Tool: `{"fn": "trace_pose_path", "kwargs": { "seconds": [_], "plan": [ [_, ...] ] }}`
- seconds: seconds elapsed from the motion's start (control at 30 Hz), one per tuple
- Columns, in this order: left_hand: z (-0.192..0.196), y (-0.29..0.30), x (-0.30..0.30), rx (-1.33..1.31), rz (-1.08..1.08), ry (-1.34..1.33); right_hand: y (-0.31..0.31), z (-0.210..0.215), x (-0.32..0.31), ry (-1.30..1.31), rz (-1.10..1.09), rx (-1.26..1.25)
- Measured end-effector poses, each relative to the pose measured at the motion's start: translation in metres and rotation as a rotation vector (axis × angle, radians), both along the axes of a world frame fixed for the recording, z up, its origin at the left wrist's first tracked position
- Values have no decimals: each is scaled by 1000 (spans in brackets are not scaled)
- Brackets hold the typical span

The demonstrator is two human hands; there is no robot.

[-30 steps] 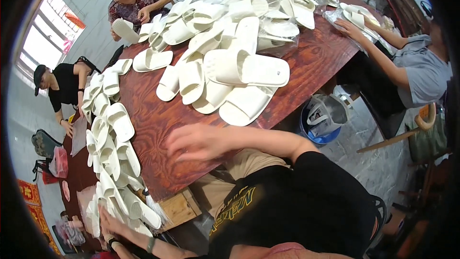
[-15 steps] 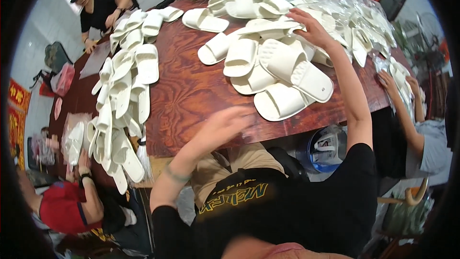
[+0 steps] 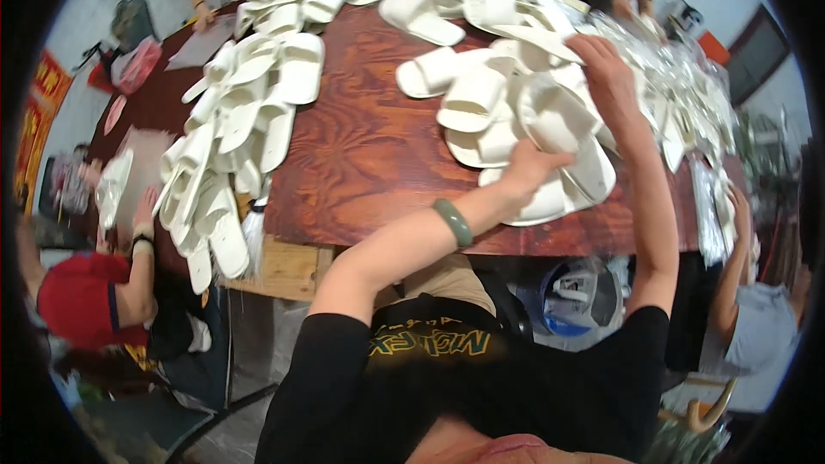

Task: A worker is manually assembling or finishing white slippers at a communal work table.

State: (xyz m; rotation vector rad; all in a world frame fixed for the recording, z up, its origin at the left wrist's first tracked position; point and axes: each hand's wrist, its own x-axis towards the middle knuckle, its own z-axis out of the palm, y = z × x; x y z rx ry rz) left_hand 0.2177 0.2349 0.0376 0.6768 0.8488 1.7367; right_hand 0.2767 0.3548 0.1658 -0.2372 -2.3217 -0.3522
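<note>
1. Your left hand [image 3: 534, 167] sits low against the near side of the upper slipper [image 3: 559, 112], thumb stretched toward the right and fingers partly hidden; whether it grips firmly or only rests there, the view cannot tell you.
2. That upper slipper lies on the heap of white slippers to the right in front of you, its strap just beyond your left hand. Its long axis seems to slant from far left to near right, so your left hand meets it from the near-left side, across its length.
3. Your right hand [image 3: 608, 77] arches in from the right, fingers bent toward the left, with the tips at the right end of the far slipper [image 3: 541, 41]. You cannot tell here how tightly they close.
4. This far slipper runs mostly left to right, so your right fingers meet it end-on.
5. Between your hands lies the upper slipper, with your left nearer to it; your right is nearer to the far slipper.
6. Nearest you, the lower slipper [image 3: 541, 204] lies partly covered on the red-brown table [image 3: 361, 137].
</note>
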Motion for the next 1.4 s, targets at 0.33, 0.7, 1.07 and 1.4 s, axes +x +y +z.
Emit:
{"fn": "trace_pose_path", "kwargs": {
  "seconds": [0.33, 0.7, 1.07, 1.4],
  "plan": [
    [24, -45, -22, 91, 175, 416, -93, 55, 8, 30, -28, 29],
    [33, -98, -71, -164, -22, 879, -133, 64, -58, -137, 69, 50],
    [-3, -173, -140, -139, -155, 575, -158, 95, -101, -509, 177, -94],
    [43, -222, -251, -385, -79, 505, -127, 110, -155, -1204, 283, -510]
  ]
}}
